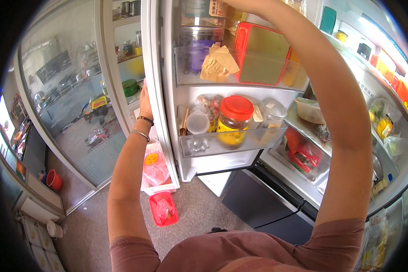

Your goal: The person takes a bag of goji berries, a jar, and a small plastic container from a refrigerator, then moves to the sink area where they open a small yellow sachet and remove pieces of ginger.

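Observation:
My left hand (pixel 145 101) lies against the edge of a white upright frame (pixel 158 112), beside the open refrigerator door. Its fingers are partly hidden. My right hand is out of view; the forearm reaches past the top edge above the door's racks. On the upper door rack (pixel 190 79) stand stacked jars, a torn tan packet (pixel 217 64) and a red-rimmed tin box (pixel 263 52). The lower door rack (pixel 193 146) holds a red-lidded jar (pixel 236 110), a small clear tub (pixel 198 123) and a clear lidded container (pixel 272 108).
Refrigerator shelves with a plastic tub (pixel 310 110) and bagged food are partly behind my right arm. Dark lower drawers (pixel 258 197) stand below. A red plastic basket (pixel 164 208) sits on the floor. Glass sliding doors (pixel 68 91) are at left, with a red bucket (pixel 54 179) beyond.

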`<state>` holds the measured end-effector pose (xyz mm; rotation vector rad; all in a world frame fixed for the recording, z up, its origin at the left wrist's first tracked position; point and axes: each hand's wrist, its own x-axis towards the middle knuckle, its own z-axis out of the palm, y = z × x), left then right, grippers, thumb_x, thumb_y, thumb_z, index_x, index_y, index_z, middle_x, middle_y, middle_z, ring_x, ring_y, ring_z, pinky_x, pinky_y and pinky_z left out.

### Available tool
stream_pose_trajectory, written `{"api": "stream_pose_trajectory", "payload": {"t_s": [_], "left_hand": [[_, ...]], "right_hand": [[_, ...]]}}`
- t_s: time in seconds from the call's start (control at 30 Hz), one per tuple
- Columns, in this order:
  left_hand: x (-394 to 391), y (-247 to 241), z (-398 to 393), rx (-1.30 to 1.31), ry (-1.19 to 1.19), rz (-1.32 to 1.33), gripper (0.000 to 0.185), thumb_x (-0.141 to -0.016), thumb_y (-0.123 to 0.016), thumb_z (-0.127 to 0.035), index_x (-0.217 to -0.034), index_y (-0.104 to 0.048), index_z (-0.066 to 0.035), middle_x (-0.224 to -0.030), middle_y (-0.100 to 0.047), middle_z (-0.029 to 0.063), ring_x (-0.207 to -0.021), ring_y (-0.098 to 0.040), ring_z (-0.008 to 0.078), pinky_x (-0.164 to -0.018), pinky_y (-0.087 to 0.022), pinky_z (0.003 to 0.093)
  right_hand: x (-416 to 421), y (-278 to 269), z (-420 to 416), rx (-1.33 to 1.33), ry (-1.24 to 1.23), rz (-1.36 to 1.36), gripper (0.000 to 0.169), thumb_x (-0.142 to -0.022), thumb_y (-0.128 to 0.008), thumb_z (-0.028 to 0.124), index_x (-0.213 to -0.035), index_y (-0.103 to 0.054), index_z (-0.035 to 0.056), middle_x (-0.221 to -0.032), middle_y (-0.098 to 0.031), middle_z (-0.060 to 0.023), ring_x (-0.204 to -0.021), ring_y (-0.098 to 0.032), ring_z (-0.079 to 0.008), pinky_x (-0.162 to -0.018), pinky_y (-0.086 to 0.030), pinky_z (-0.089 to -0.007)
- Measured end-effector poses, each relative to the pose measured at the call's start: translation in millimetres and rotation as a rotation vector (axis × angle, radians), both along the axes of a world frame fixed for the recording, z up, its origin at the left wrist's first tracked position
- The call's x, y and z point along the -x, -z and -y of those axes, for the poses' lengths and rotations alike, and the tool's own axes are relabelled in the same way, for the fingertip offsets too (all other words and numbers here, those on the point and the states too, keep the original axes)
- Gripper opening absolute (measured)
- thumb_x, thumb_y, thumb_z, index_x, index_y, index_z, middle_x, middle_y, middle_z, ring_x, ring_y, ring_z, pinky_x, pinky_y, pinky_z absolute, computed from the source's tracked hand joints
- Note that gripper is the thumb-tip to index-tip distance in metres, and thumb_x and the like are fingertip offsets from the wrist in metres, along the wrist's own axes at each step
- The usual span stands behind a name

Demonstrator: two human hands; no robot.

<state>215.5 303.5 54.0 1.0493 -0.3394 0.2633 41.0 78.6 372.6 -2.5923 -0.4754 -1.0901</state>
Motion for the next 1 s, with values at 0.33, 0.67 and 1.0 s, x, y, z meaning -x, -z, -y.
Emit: {"api": "stream_pose_trajectory", "payload": {"t_s": [0.33,0.67,1.0], "left_hand": [[0.0,-5.5,-25.3,-0.226,-0.169,0.165,0.051,-0.098,-0.041,-0.041,-0.125,-0.050,0.001,-0.097,-0.060,0.0067,-0.083,-0.055,0.0124,-0.077,-0.048,0.0257],[140.9,-145.4,-24.2,-0.462,-0.842,0.788,0.039,-0.093,-0.057,-0.020,-0.127,-0.049,-0.002,-0.116,-0.059,0.0089,-0.110,-0.053,0.0140,-0.093,-0.043,0.0295],[175.5,-233.0,65.6,-1.137,-1.173,1.321,0.044,-0.080,-0.062,-0.018,-0.123,-0.054,-0.010,-0.129,-0.046,0.0247,-0.122,-0.042,0.0382,-0.106,-0.033,0.0433]], "right_hand": [[5.8,-10.8,41.3,0.052,0.017,-0.064,0.052,-0.078,-0.059,0.041,-0.108,-0.063,-0.0022,-0.103,-0.065,-0.0219,-0.094,-0.062,-0.0310,-0.085,-0.047,-0.0377],[-3.3,8.8,20.5,0.357,0.191,-0.680,0.043,-0.077,-0.070,0.036,-0.104,-0.067,0.0026,-0.095,-0.067,-0.0122,-0.082,-0.061,-0.0238,-0.074,-0.050,-0.0382],[8.1,1.5,22.6,0.438,0.248,-0.530,0.031,-0.078,-0.063,0.025,-0.101,-0.068,0.0043,-0.095,-0.068,-0.0136,-0.086,-0.063,-0.0253,-0.077,-0.051,-0.0385]]}}
